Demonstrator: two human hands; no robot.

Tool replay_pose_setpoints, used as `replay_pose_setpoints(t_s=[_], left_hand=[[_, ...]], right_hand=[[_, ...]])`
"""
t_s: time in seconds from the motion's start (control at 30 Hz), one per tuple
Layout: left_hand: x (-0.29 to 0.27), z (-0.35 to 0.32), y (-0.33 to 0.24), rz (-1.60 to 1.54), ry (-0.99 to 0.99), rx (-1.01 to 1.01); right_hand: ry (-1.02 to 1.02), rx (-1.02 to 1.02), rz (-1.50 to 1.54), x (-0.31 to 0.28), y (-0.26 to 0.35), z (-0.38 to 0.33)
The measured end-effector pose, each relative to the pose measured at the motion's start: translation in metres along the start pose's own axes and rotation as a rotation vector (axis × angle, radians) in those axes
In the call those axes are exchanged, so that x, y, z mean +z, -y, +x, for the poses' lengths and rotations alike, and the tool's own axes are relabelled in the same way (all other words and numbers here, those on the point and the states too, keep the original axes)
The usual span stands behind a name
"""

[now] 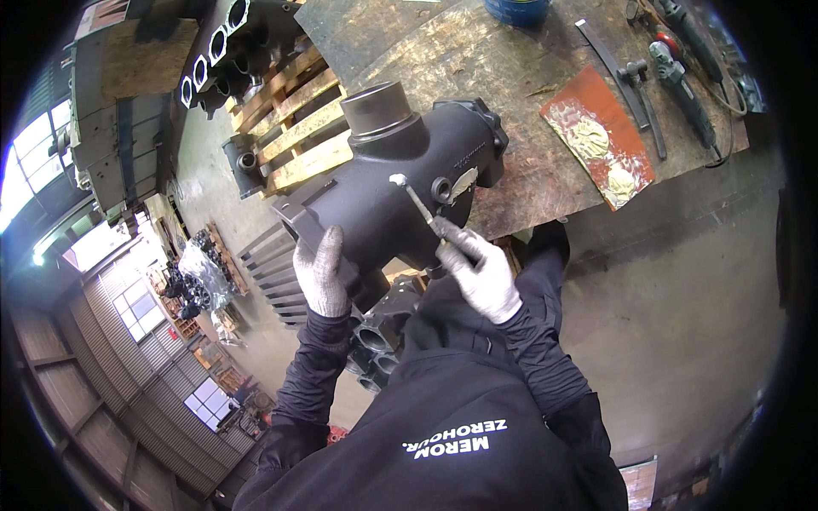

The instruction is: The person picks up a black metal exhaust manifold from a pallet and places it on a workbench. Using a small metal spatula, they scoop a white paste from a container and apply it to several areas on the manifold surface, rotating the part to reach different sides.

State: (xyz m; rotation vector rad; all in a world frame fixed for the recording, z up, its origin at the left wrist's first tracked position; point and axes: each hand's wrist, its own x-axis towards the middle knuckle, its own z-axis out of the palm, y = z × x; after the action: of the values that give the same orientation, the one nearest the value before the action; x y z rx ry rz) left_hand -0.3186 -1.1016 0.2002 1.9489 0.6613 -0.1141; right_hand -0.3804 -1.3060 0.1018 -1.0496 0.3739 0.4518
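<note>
A large black cast-metal pipe fitting [388,200], with a round machined neck on top, lies in front of me by the table's edge. My left hand [322,274], in a pale knit glove, grips its near left end, thumb upright against the casting. My right hand [483,271], gloved with darkened fingertips, is closed on a thin spatula [417,203]. A dab of whitish paste sits on the tool's tip, which is over the casting's surface. Beside a small round port is a smeared beige patch [464,183]. Whether the tip touches the metal I cannot tell.
The worn worktable [511,94] carries an orange sheet [596,136] with two heaps of cream paste, a hammer [641,94], a flat metal bar [607,64], an angle grinder [684,94] and a blue tin [517,10]. Pallets [294,111] and further castings [375,341] stand on the left.
</note>
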Motion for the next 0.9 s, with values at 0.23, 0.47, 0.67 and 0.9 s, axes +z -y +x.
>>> replay_pose_setpoints(t_s=[0.23,0.47,0.67,0.9], left_hand=[[0.001,0.008,-0.006,-0.033,0.005,0.029],[-0.002,0.011,0.001,-0.075,-0.059,-0.006],[-0.006,0.013,0.005,-0.064,-0.044,-0.039],[-0.012,0.016,0.017,-0.127,-0.033,-0.077]], right_hand=[[-0.129,-0.382,-0.565,0.026,-0.006,0.004],[-0.089,-0.357,-0.763,0.022,0.006,0.001],[-0.043,-0.38,-0.79,0.028,0.001,0.009],[-0.141,-0.428,-0.71,-0.011,-0.01,-0.005]])
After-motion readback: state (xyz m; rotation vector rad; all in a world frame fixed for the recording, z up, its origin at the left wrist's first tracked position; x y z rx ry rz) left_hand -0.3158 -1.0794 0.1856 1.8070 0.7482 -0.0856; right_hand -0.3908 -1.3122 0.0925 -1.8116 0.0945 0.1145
